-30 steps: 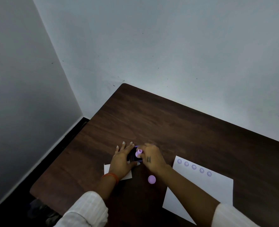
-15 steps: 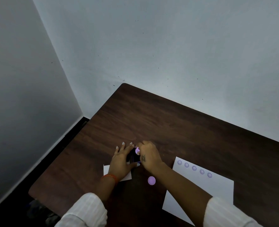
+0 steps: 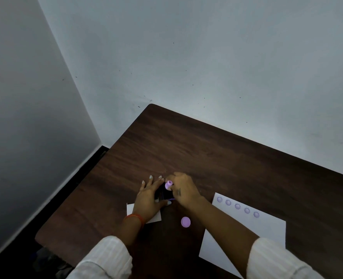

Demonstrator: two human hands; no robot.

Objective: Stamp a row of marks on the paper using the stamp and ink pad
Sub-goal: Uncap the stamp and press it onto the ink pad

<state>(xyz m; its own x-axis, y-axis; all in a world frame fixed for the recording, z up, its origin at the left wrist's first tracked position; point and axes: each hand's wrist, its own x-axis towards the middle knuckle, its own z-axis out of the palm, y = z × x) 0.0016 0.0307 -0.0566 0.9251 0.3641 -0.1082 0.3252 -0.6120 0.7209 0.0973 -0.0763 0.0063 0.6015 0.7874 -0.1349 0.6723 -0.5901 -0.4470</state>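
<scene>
My right hand (image 3: pixel 183 191) grips a small purple stamp (image 3: pixel 168 185) and holds it down on the dark ink pad (image 3: pixel 164 194). My left hand (image 3: pixel 149 196) lies flat beside the pad, fingers spread along its left edge, thumb against its near side. The white paper (image 3: pixel 267 226) lies to the right with a row of several purple round marks (image 3: pixel 237 206) along its far edge. Most of the ink pad is hidden by both hands.
A round purple cap (image 3: pixel 185 221) lies on the dark wooden table (image 3: pixel 206 154) between my arms. A small white paper slip (image 3: pixel 155 217) sits under my left wrist. Grey walls meet in a corner beyond the table's far left end.
The right hand has shifted slightly on the ink pad, with the stamp still pressed there. The left hand has stayed in place.
</scene>
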